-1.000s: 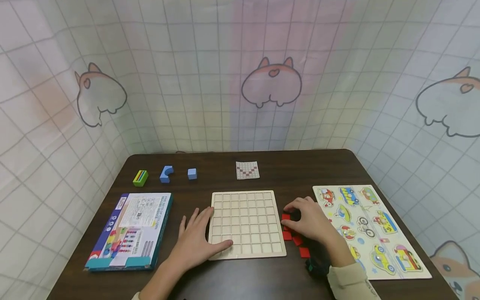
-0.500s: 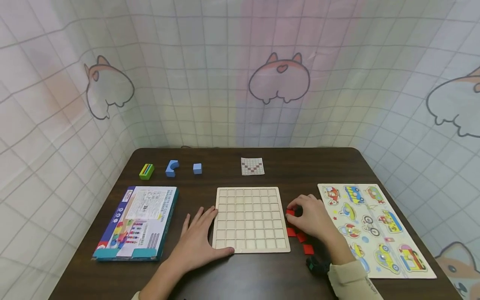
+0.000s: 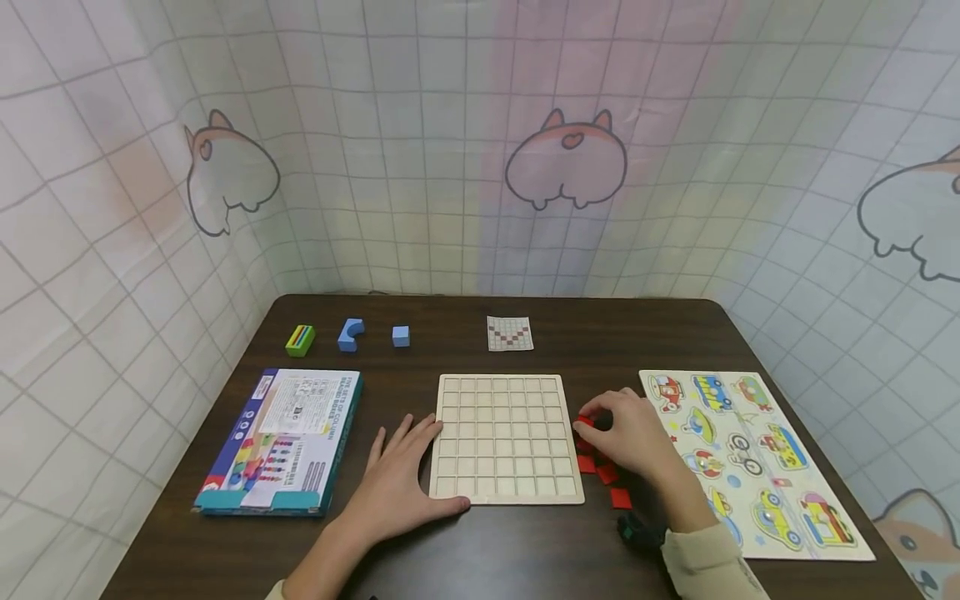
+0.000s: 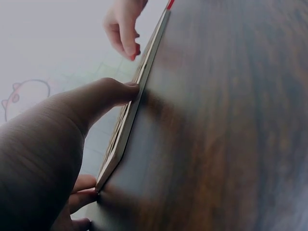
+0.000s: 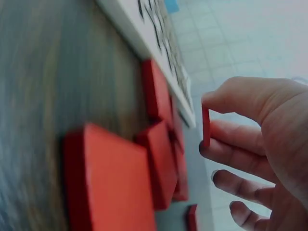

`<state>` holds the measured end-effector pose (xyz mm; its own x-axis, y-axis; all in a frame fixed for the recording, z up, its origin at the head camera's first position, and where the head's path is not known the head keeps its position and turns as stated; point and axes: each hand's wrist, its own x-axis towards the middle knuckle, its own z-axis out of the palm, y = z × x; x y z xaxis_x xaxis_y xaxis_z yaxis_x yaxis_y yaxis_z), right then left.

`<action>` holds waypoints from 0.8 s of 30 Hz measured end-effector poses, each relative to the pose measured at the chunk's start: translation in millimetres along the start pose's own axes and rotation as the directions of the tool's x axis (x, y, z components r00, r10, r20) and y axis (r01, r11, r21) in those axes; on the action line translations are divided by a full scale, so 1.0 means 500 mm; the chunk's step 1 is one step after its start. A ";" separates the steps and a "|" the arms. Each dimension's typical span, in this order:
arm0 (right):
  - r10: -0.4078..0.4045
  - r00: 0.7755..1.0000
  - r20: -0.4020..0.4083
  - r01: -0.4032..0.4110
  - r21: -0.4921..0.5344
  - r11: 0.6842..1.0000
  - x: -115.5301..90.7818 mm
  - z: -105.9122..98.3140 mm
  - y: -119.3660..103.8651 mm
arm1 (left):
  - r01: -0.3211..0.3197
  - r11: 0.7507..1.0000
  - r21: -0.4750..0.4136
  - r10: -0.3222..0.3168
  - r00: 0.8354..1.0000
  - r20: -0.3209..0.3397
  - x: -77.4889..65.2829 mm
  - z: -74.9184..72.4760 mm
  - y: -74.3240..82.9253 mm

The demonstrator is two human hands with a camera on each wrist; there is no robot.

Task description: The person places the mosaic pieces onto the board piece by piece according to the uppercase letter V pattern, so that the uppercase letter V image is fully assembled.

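Note:
A pale wooden grid board lies on the dark table. My left hand rests at its left side with fingers spread; the fingertips touch the left edge and the thumb lies on the near edge. Off the board's right side, my right hand pinches a thin red square tile between thumb and fingertips. In the right wrist view that tile stands on edge, clear of the rest. Several more red tiles lie loose on the table beneath and in front of this hand, some overlapping and partly hidden.
A small pattern card with coloured squares lies behind the board. To the left are a boxed toy, a blue cube, a blue arch block and a green striped block. A vehicle picture board lies at the right.
The head view has shifted slightly. My right hand's fingertips, low among the red tiles a second ago, now hold one just above them. The left hand keeps its place on the board.

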<state>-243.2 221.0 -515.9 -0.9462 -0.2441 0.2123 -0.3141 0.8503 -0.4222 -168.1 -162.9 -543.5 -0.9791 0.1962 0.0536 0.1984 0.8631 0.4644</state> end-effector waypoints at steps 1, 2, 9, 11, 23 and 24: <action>-0.010 1.000 0.003 0.010 0.006 1.000 -0.001 -0.002 -0.005 | 0.000 1.000 -0.002 0.000 1.000 0.000 0.000 0.000 0.000; -0.020 1.000 0.008 0.020 0.009 1.000 -0.001 -0.002 -0.010 | 0.002 1.000 -0.003 -0.002 1.000 0.000 0.000 0.000 0.000; -0.088 0.996 0.029 0.087 0.037 0.996 -0.009 -0.009 -0.069 | 0.007 1.000 -0.019 -0.007 1.000 0.004 -0.001 -0.002 0.001; -0.120 0.992 0.026 0.119 0.045 0.992 -0.009 -0.007 -0.086 | 0.006 1.000 -0.020 -0.006 1.000 0.006 -0.001 -0.004 -0.001; -0.206 0.977 0.052 0.202 0.074 0.977 -0.005 0.021 -0.144 | 0.015 1.000 -0.019 -0.015 1.000 0.020 -0.001 -0.004 -0.005; -0.202 0.978 0.056 0.198 0.074 0.977 -0.005 0.023 -0.148 | 0.014 1.000 -0.020 -0.014 1.000 0.022 -0.001 -0.004 -0.005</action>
<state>-218.6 153.3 -495.3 -0.8658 -0.4369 0.2438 -0.5002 0.7481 -0.4360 -168.1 -166.0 -543.0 -0.9805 0.1943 0.0281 0.1836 0.8565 0.4824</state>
